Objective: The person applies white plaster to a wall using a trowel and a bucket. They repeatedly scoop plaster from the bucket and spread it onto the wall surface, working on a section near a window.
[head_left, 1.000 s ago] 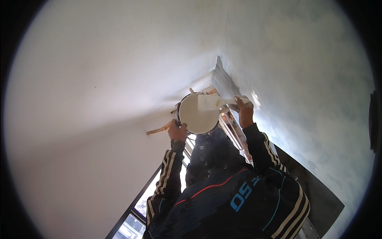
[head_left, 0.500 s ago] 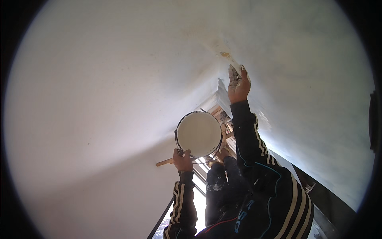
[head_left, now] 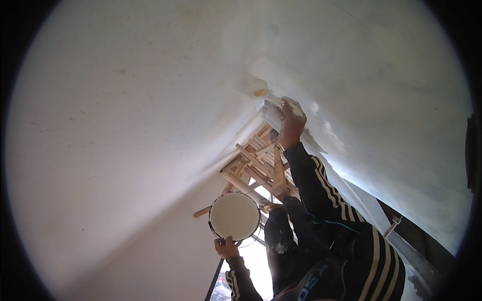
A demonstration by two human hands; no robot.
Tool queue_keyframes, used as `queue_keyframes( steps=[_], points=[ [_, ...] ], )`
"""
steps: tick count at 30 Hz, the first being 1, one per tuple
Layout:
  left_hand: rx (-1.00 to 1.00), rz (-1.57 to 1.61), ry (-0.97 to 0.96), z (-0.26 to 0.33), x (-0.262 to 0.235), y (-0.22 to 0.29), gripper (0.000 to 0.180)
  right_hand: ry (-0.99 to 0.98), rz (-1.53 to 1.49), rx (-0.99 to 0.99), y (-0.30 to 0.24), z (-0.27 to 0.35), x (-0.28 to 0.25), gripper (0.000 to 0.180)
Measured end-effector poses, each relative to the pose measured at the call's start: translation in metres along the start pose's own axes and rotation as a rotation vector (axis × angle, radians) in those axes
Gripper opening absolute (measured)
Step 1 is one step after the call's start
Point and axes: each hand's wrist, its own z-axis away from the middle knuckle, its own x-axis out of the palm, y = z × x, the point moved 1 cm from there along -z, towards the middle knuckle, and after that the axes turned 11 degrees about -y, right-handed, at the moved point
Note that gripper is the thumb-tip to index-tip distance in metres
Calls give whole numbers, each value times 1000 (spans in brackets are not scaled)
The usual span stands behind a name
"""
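Left grip point(head_left: 228, 248) on the bucket point(head_left: 259, 216), right grip point(head_left: 292, 125) on a flat tool point(head_left: 260, 93)

The left grip is clamped on the bucket's near rim; the bucket, with pale liquid point(head_left: 233, 215) inside, lies just beyond it. The right grip is closed around the flat tool's handle, the broad end pointing up and left from it, at the white wall point(head_left: 361, 80)
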Motion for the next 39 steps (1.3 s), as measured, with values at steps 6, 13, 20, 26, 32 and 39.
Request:
queue_keyframes(
  steps=[6,13,20,26,32,39],
  points=[
    [-55,24,67,4,-23,-47,18,-230,488,-49,-23,-4,-1,20],
    [-112,150,71,2,-30,-61,21,-623,790,-650,-114,-1,54,27],
    [-130,137,91,-31,-30,-134,55,-763,1227,-1336,-164,-22,101,27],
    [-96,192,15,-23,-19,-122,56,-944,1338,-1224,-126,-31,65,28],
    [-89,165,44,-20,-26,-129,50,-1186,1442,-1055,-106,-37,43,35],
    [19,110,36,-7,-25,-114,22,-1422,1465,-955,-106,-50,44,38]
  ],
)
